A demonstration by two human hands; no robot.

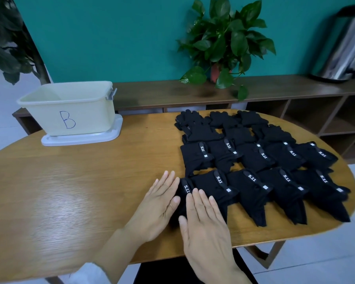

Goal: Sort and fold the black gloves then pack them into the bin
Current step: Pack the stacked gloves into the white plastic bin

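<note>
From my remote seat, the oval wooden table [80,181] fills most of the view, and I place everything else against it. Behind its far edge runs a low wooden shelf unit [275,89] against the teal wall, carrying a potted green plant [225,39] and, toward the far right, a steel urn [344,48]. On the table's far left corner stands the pale yellow bin [70,111], marked with a hand-drawn "B" and resting on its white lid [82,138].

The black gloves [260,160] cover the table's right half in rough rows: plain knit ones at the far edge, and strapped ones lettered "5.11" in the two nearer rows. I cannot count them reliably where they overlap.

At the near edge of the table, just left of the glove spread, both hands lie palm down over the nearest-left glove [186,188]. The left hand [158,203] has straight fingers fanned toward the far right, with its thumb against the glove's left edge. The right hand [205,222] lies flat just beside it, fingers together and extended, pressing on the glove's lower part. Neither hand curls around anything. A white sleeve [90,273] shows at the left wrist.
</note>
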